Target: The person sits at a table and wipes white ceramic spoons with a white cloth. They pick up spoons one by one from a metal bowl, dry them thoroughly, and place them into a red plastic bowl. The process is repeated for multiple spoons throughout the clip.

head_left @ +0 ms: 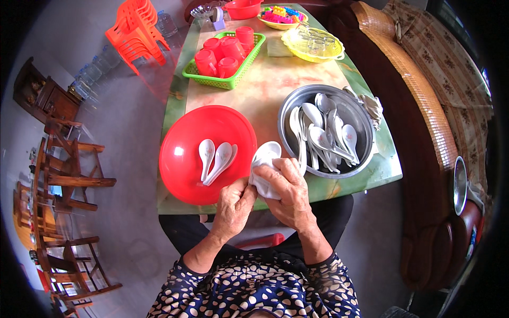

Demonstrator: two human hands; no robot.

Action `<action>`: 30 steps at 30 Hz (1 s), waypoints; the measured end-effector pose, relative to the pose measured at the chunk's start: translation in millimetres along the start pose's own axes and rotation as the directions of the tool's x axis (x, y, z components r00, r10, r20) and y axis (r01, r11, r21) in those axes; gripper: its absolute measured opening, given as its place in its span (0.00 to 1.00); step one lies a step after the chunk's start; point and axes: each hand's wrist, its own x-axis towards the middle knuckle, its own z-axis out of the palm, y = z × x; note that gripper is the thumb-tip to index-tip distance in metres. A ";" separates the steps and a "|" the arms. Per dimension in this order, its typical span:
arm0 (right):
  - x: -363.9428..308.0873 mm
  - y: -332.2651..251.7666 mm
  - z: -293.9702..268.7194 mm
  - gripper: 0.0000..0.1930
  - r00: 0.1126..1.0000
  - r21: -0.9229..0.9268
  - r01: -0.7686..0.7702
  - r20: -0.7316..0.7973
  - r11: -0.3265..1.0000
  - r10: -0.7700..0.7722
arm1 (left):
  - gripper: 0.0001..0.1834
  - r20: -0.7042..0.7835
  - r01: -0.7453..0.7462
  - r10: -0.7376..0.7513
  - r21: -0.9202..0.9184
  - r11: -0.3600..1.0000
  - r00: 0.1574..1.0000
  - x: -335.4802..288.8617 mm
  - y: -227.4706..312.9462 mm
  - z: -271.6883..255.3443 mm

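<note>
You held one white spoon just right of the red basin, its bowl pointing away from you. Your right hand was closed snugly on one white cloth around it, while your left hand pinched narrowly at its lower end (the handle itself was hidden). Three other spoons lay inside the red basin. Right of the red basin, one metal basin held piled spoons, too overlapped to count. Beyond the red basin, one green basket carried at least five red cups.
</note>
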 end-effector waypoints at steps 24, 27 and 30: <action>-2.6 7.4 -3.0 0.24 0.984 0.206 -0.099 0.163 0.974 0.065 | 0.08 -0.068 -0.021 0.020 -0.011 1.000 0.998 2.4 -11.3 4.6; 0.0 8.8 -0.2 0.24 0.995 0.135 -0.043 0.092 0.990 0.031 | 0.08 -0.041 -0.020 0.022 0.049 0.999 0.999 1.3 -8.2 3.8; 4.4 12.5 13.5 0.24 0.990 -0.056 0.055 -0.125 0.997 -0.061 | 0.08 -0.019 -0.027 0.029 0.064 0.998 0.999 2.3 -6.9 2.9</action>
